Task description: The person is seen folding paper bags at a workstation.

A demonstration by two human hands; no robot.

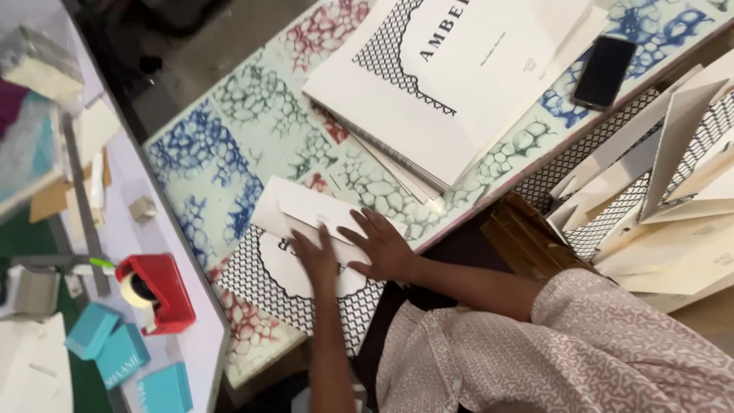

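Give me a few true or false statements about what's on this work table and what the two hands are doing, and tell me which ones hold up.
1. Both hands press flat on a folded white sheet with a black lattice border. True: the left hand and right hand lie on the folded sheet.
2. The tape dispenser is blue. False: the tape dispenser is red.
3. A dark phone lies on the table's far side. True: the phone rests beside the stack of printed sheets.
4. The small boxes at the lower left are yellow. False: the small boxes are teal.
5. The right hand holds scissors. False: it lies open on the paper.
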